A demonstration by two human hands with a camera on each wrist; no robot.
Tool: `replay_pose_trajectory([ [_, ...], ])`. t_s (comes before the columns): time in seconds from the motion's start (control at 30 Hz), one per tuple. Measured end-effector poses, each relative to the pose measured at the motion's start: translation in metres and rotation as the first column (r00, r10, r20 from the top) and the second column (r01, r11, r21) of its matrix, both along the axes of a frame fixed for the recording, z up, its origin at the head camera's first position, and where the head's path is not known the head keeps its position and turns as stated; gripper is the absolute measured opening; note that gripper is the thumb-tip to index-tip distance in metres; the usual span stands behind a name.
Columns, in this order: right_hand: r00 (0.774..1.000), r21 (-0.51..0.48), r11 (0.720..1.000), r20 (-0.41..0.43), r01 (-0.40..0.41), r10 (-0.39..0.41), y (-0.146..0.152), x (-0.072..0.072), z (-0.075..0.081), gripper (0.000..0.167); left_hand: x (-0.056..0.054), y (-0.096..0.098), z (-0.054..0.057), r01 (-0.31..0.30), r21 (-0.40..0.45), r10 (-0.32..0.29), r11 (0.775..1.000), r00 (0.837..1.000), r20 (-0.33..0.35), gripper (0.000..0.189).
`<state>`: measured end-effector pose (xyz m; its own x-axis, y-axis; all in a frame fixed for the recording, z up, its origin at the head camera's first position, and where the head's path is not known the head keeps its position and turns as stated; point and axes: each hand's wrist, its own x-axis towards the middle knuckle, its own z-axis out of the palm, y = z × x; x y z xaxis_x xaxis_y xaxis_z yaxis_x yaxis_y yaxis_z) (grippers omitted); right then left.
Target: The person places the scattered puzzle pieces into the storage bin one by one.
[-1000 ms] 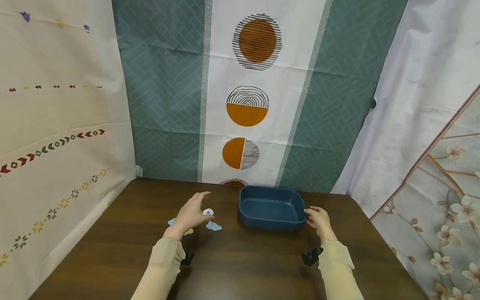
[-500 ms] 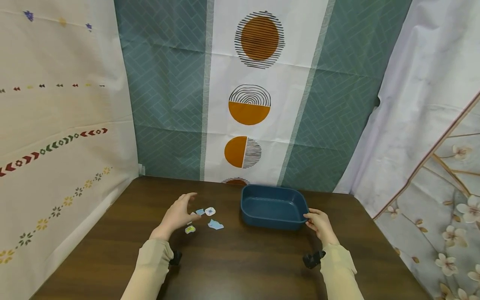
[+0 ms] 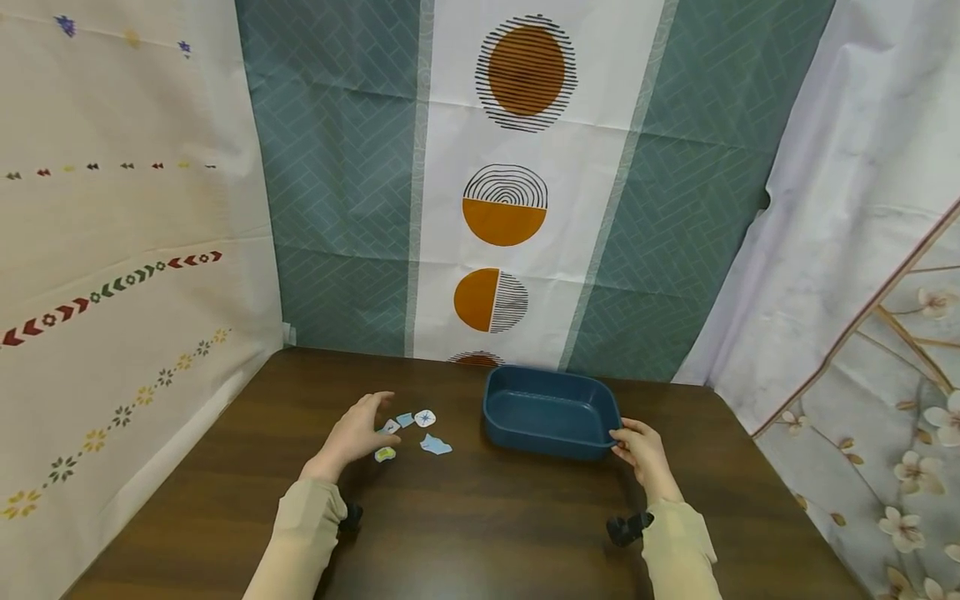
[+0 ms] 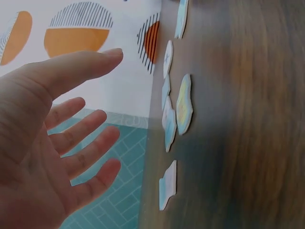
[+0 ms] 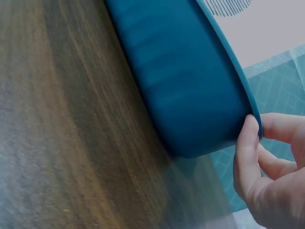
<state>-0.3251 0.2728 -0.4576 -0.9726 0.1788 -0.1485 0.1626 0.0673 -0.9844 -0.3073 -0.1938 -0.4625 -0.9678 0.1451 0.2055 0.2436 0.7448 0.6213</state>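
My left hand hovers over several flat printed cutouts, its fingers spread and loosely bent with nothing between them. Among these are a round white piece with a blue star mark, a light-blue irregular piece, a yellow-green piece and a small light-blue piece. The left wrist view also has a white and pale-blue cutout lying below the fingers; in the head view the hand seems to hide it. At the near right corner of a dark-blue rectangular bin, my right hand pinches the rim between thumb and fingers.
Everything lies on a dark wooden table. A patterned green and white curtain hangs behind its back edge. Printed cloths stand along the left and right sides.
The left hand has shifted left, uncovering more of the cutouts. My right hand's thumb and fingers have closed on the bin's rim. The head view has tilted slightly, and the bin stays put.
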Motion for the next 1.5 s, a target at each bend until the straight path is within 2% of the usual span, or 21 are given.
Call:
replay_pose_trajectory([
  [0.3,1.000,-0.011,1.000,-0.003,0.018,-0.018,0.000,0.003,-0.001,0.057,-0.012,0.009,-0.006,0.046,-0.010,-0.045,0.999,0.999,0.025,0.071],
  [0.47,1.000,-0.012,1.000,-0.017,0.020,-0.020,-0.001,0.001,0.001,0.056,-0.017,0.012,-0.014,0.073,-0.035,-0.071,0.997,0.997,0.040,0.067],
  [0.87,1.000,-0.027,0.999,-0.004,0.018,-0.018,-0.003,0.004,-0.006,0.057,-0.021,0.023,-0.031,0.135,-0.023,-0.133,0.991,0.988,0.085,0.059],
  [1.03,1.000,-0.024,1.000,-0.018,0.019,-0.019,-0.003,0.004,-0.005,0.056,-0.023,0.028,-0.028,0.176,-0.027,-0.172,0.984,0.980,0.103,0.056],
  [1.27,1.000,-0.013,1.000,-0.017,0.013,-0.014,-0.002,0.004,-0.005,0.057,-0.024,0.029,-0.025,0.290,-0.054,-0.278,0.955,0.946,0.165,0.047],
  [1.5,0.999,-0.020,1.000,-0.032,0.023,-0.024,-0.002,0.003,-0.007,0.055,-0.025,0.030,-0.024,0.300,-0.067,-0.288,0.952,0.947,0.139,0.040],
])
